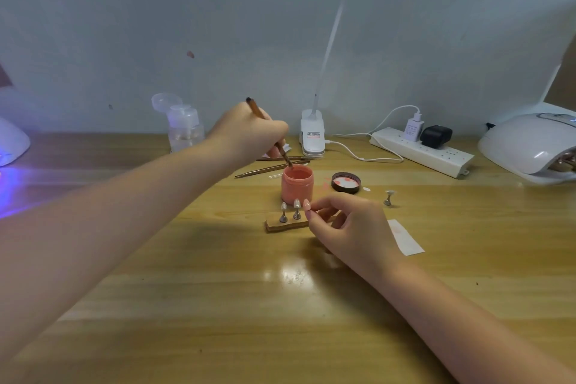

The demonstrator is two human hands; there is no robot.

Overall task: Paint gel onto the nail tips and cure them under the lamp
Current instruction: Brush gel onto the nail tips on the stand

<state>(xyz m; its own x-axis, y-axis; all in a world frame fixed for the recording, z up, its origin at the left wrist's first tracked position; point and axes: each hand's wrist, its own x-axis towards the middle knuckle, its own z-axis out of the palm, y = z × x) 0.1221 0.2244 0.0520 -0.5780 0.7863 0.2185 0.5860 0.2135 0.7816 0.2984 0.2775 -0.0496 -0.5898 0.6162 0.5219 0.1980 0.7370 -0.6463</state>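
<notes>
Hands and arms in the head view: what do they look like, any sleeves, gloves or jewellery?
Both forearms are bare to the frame's edge, with no sleeves in view. The left hand and right hand wear no gloves, and no rings, watch or bracelet show. The right hand's nails are long, with pale pinkish polish.

No readable text anywhere. Clip base of the desk lamp (312, 133) has a printed label, too blurred to read. White charger (413, 127) on the power strip (420, 151) shows small print, also illegible.

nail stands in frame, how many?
3. Two stands upright on the wooden block; one stand alone, right of the lid. The right hand may hide more.
</notes>
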